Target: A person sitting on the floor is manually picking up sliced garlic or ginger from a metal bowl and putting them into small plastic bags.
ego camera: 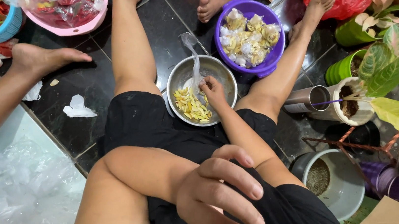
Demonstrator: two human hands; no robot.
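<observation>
Steel bowl (181, 77): right hand (213, 88) reaches in; left hand (221, 198) hangs loose.

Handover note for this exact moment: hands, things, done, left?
Left hand: empty, fingers loose, resting over the lap.
Right hand: in the steel bowl, pinching a small clear plastic bag that stands up from it.
Yellow pieces: loose in the steel bowl.
Done: many filled bags sit in the purple basin.
Left: the loose pieces are not yet bagged.
</observation>
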